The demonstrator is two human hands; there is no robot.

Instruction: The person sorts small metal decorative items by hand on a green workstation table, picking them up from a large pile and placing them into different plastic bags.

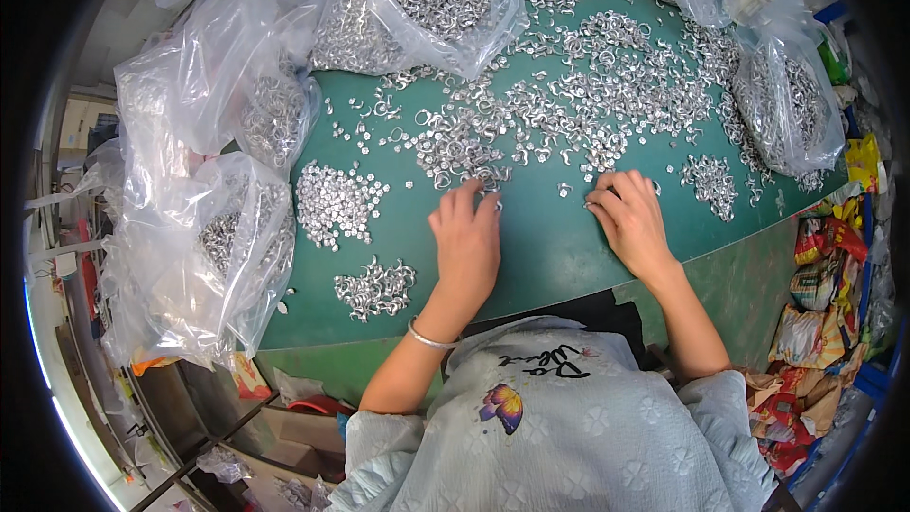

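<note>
Green tabletop (540, 275); loose silvery metal fittings (621, 85), heaped at 12 o'clock; rosette-like pieces (338, 206), 9 o'clock, apparently segregated by shape; left hand (467, 232), right hand (627, 218): fingers half-curled, contents indiscernible

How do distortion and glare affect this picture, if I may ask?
In the head view, the near edge of the green table bows and the corners go black; there too, glare whitens the clear plastic bags at left, a pale sheen lies between left hand and right hand, and the metal pieces glint.
</note>
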